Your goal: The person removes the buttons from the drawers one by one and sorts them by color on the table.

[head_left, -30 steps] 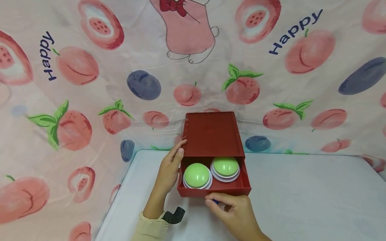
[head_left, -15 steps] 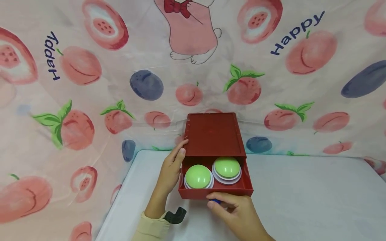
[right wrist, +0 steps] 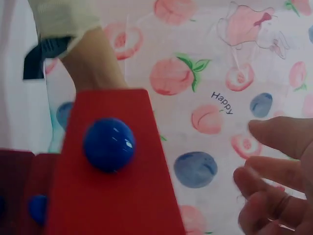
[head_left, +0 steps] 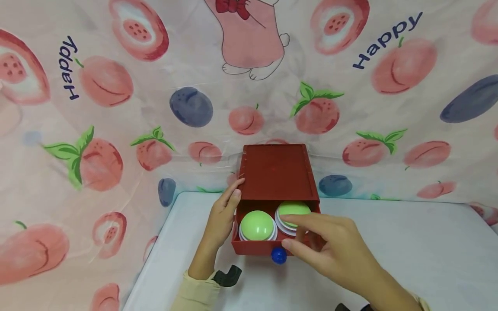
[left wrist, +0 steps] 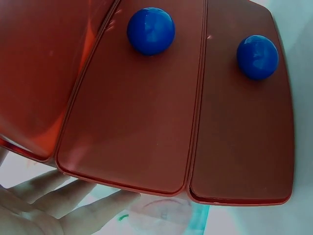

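A small red drawer cabinet (head_left: 278, 172) stands at the back of the table, its top drawer (head_left: 253, 247) pulled out. Two round buttons with white bases sit inside: a front left one (head_left: 256, 225) and a rear right one (head_left: 294, 209), both green-domed. My left hand (head_left: 219, 220) rests along the cabinet's left side, fingers extended. My right hand (head_left: 338, 246) hovers over the drawer's right front, thumb and fingers apart and holding nothing. It partly covers the rear button in the head view. Just left of the thumb is the drawer's blue knob (head_left: 279, 255), also seen in the right wrist view.
Below the open drawer, two closed drawers carry blue knobs, an upper one (left wrist: 151, 31) and a lower one (left wrist: 257, 57). A fruit-patterned cloth (head_left: 249, 99) hangs behind the white table (head_left: 400, 246). Black wrist straps (head_left: 228, 276) show at the sleeves.
My right hand has let go of the blue knob and lifted up and to the right, over the drawer. My left hand stays on the cabinet's side.
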